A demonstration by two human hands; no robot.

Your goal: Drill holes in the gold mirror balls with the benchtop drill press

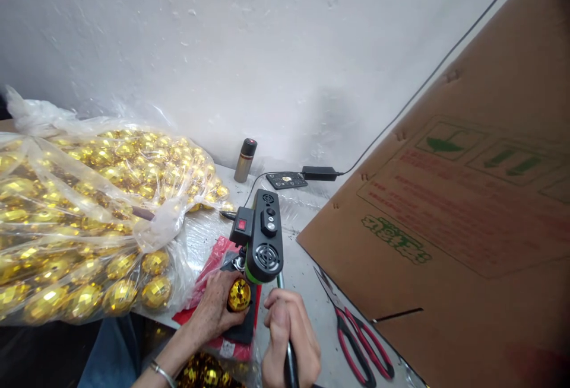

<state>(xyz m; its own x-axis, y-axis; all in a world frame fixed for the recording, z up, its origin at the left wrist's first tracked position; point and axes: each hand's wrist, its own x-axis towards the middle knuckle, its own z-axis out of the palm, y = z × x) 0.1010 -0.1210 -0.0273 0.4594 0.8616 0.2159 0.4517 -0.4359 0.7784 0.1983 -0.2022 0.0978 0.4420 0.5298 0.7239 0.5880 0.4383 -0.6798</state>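
My left hand (215, 307), with a metal bracelet at the wrist, grips a shiny gold faceted ball (239, 295) between thumb and fingers. The ball is over a black pad (243, 333) on red plastic packaging. My right hand (288, 340) is closed around a black-handled tool (291, 364); its working tip is hidden. Just beyond the ball stands a black device (266, 239) with round grilles, a side box with a red switch and a green lower edge. It partly covers the area in front of my right hand.
Clear plastic bags of gold balls (120, 263) fill the left side. A large cardboard box (445, 198) leans at the right, with red-handled scissors (356, 340) beside it. Behind are a small bottle (245, 161), a phone (286, 180) and a black adapter (319, 173) with a cable.
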